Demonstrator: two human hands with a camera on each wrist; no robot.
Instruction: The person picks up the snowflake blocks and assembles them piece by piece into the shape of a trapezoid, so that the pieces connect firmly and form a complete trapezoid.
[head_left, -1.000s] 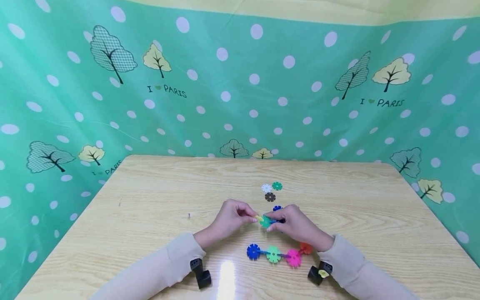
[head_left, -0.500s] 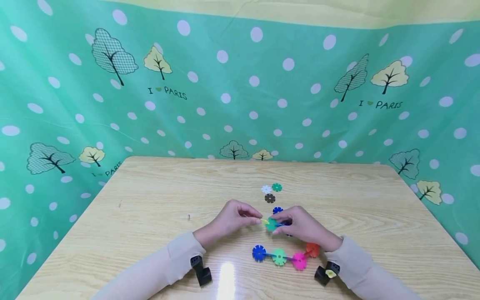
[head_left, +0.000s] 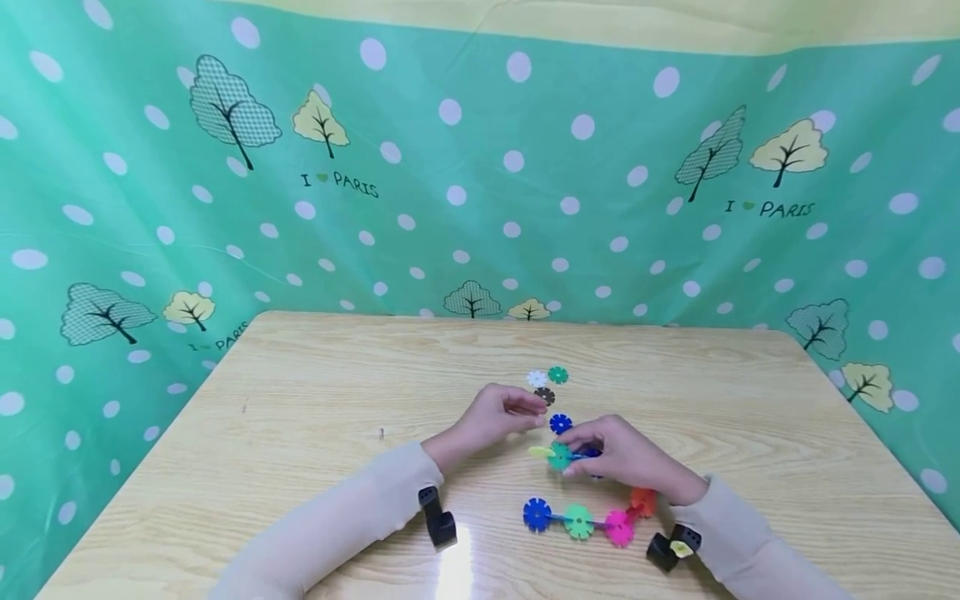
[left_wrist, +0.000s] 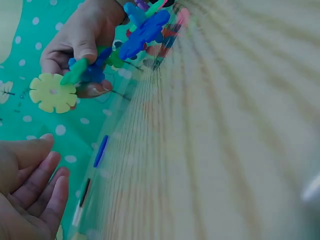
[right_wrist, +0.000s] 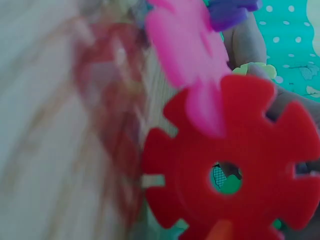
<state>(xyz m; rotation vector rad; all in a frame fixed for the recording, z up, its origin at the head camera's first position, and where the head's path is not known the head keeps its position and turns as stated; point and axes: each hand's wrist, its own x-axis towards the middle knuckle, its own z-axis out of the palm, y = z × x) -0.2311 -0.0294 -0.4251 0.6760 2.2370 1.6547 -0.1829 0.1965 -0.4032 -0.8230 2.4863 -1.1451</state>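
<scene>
In the head view my right hand (head_left: 624, 450) pinches a string of interlocking notched plastic discs near a green disc (head_left: 559, 456) and blue ones. A pale yellow disc (left_wrist: 53, 93) sticks out from the green disc's free end. My left hand (head_left: 497, 422) is to the left of it, holding nothing. Its fingers lie loosely bent in the left wrist view, apart from the yellow disc. Just beyond the left fingertips are a loose blue disc (head_left: 560, 424) and a dark brown disc (head_left: 546, 395), the brown one partly covered by the hand.
Nearer me, a blue disc (head_left: 537, 515), light green disc (head_left: 578, 522), pink disc (head_left: 619, 529) and orange-red disc (head_left: 642, 502) are linked in a row; its join with the held part is hidden. A white disc (head_left: 536, 378) and green disc (head_left: 558, 375) lie farther back.
My left hand has let go of the yellow disc and moved right and slightly farther out, towards the loose discs. The right hand has shifted slightly right with the string; the near row moved with it.
</scene>
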